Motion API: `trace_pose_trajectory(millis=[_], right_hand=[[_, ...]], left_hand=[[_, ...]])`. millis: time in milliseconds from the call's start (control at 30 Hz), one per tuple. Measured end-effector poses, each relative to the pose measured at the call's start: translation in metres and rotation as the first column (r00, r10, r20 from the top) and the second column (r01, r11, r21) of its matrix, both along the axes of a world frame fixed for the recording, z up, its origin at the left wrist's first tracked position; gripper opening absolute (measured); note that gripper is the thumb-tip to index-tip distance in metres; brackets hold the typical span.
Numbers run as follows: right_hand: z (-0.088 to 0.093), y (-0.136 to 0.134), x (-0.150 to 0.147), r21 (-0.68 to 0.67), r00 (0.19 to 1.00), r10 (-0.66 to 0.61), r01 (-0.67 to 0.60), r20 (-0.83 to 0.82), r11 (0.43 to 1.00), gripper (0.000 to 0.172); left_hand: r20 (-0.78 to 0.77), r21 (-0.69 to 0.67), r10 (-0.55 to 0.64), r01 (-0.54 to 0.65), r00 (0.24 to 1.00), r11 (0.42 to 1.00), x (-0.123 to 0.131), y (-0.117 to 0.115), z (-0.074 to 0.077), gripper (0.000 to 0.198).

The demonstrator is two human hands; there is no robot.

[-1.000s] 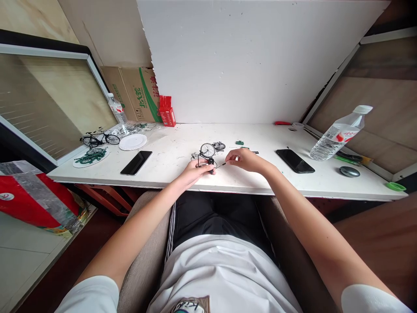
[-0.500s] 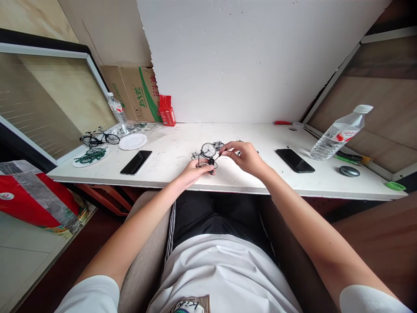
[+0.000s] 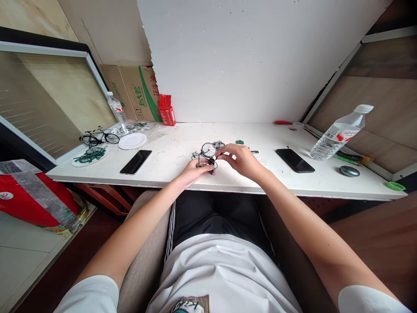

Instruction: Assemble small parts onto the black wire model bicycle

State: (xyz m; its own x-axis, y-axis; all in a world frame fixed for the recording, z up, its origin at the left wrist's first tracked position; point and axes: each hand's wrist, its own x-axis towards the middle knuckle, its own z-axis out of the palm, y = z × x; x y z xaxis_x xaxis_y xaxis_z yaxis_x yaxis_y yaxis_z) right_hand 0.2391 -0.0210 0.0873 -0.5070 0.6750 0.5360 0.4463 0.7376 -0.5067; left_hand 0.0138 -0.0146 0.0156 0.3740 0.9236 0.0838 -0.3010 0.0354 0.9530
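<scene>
A small black model bicycle (image 3: 208,150) with spoked wheels is held near the front of the white table. My left hand (image 3: 197,170) is closed on its frame, thumb on top and fingers underneath. One wheel points up and away from me. My right hand (image 3: 239,157) pinches a thin dark piece, too small to name, right beside the bicycle's dark middle part. Beyond that hand lie a small green piece (image 3: 239,142) and a flat black strip (image 3: 254,151), partly hidden by it.
At left stand a finished model bicycle (image 3: 99,137), a white plate (image 3: 132,141) and a phone (image 3: 136,162). A red box (image 3: 167,115) is at the back. Another phone (image 3: 295,160), a tilted-looking water bottle (image 3: 340,134) and a round dark object (image 3: 349,171) are at right.
My right hand has shifted slightly left and down, closer to the model bicycle, uncovering the green piece and black strip. My left hand and the bicycle have barely moved.
</scene>
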Motion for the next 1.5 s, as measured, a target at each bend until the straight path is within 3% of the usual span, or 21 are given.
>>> trace_pose_trajectory(millis=[300,767,1500], right_hand=[[-0.0013,0.0005,-0.0007,0.02,1.0,0.007,-0.007,0.014,1.0,0.024],[-0.0027,0.0005,-0.0002,0.193,0.997,0.008,-0.022,0.072,0.981,0.021],[-0.0018,0.0008,0.0008,0.204,0.997,-0.017,0.001,0.077,0.979,0.02]], left_hand=[[-0.001,-0.006,0.004,-0.004,1.0,1.0,0.0006,0.0001,0.0006,0.044],[-0.015,0.043,-0.014,0.014,1.0,0.999,0.0008,0.0006,0.0007,0.041],[-0.022,0.036,-0.017,0.018,1.0,0.999,-0.001,0.0017,-0.0016,0.041]])
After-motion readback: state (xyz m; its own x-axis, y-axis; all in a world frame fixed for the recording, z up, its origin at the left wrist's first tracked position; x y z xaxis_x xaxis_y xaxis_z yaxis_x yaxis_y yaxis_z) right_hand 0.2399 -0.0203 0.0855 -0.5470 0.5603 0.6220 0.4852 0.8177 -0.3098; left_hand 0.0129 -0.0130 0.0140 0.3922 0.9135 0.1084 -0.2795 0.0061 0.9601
